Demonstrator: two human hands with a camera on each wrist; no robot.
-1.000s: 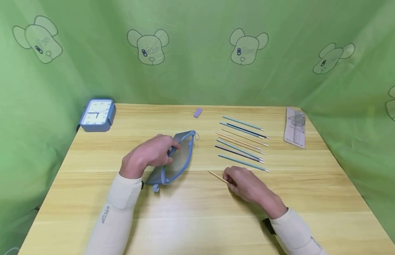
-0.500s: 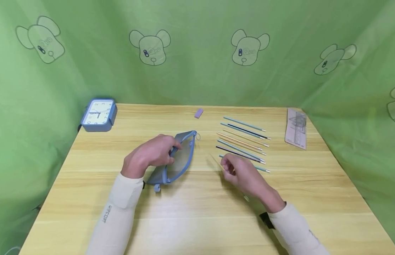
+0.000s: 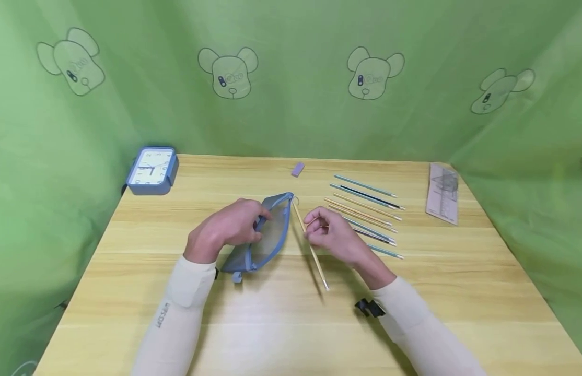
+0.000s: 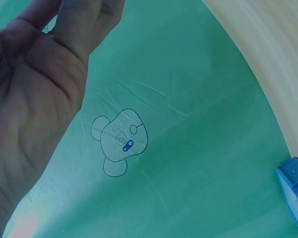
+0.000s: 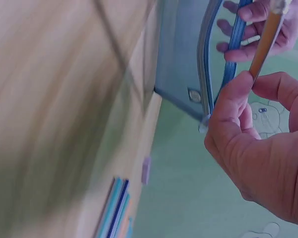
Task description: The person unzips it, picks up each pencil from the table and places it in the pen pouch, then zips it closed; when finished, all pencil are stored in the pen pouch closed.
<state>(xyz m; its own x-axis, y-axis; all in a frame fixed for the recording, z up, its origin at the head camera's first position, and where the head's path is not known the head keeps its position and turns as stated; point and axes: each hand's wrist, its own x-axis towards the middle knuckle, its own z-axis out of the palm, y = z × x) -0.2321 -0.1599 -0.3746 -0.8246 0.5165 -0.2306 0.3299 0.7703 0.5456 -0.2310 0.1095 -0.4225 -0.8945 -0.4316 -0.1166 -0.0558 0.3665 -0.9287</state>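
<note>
A green curtain point(image 3: 300, 125) printed with mouse-like heads surrounds a pale wooden table point(image 3: 281, 339). The left hand point(image 3: 232, 227) reaches in with its wrist bent, palm down, over a grey-blue zip pouch point(image 3: 272, 237) lying gaping on the table; its fingers, slightly apart, hook over the blue-edged opening and grip it. The right hand point(image 3: 335, 235) is raised just beside the pouch, forearm slanting in, thumb and index fingertip pinching a yellow pencil point(image 3: 317, 263) around its middle, the other fingers curled behind. The pencil hangs tilted above the table, one end near the pouch's far corner, its white-tipped end towards the person. Beyond the right hand, a row of pencils point(image 3: 366, 186) lies slantwise, some hidden behind the hand.
</note>
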